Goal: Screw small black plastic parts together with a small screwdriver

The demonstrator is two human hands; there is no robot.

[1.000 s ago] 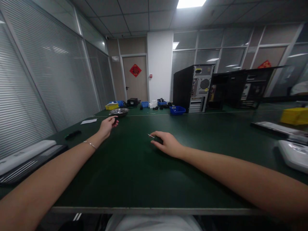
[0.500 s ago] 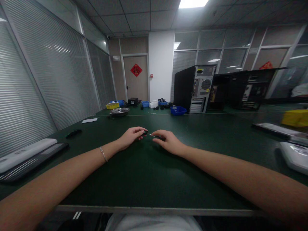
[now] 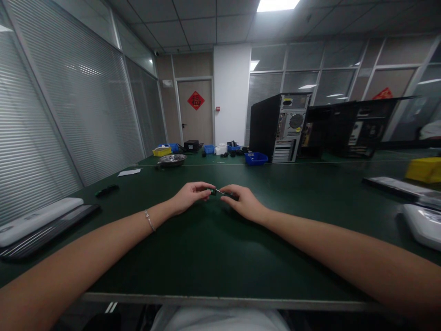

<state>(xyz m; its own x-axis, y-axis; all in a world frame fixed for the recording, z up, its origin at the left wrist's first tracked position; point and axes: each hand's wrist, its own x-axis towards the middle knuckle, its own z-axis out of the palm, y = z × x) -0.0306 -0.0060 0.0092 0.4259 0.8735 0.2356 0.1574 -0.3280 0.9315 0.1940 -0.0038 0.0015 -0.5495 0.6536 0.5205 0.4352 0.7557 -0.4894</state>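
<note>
Over the middle of the green table, my left hand pinches a small dark piece with a greenish face between thumb and fingers. It is too small to name exactly. My right hand is closed around the dark handle of a screwdriver, mostly hidden by the fingers. The thin metal shaft points left and its tip meets or nearly meets the small piece; contact cannot be made out. Both hands are close together, just above the tabletop.
A keyboard lies at the left beside a green-black tool. Further back are a metal bowl, a blue bin and a computer tower. A white device and yellow bin stand right.
The small piece in my left hand has turned a little, showing more of its greenish face. My fingers have shifted slightly; both hands stay in nearly the same place.
</note>
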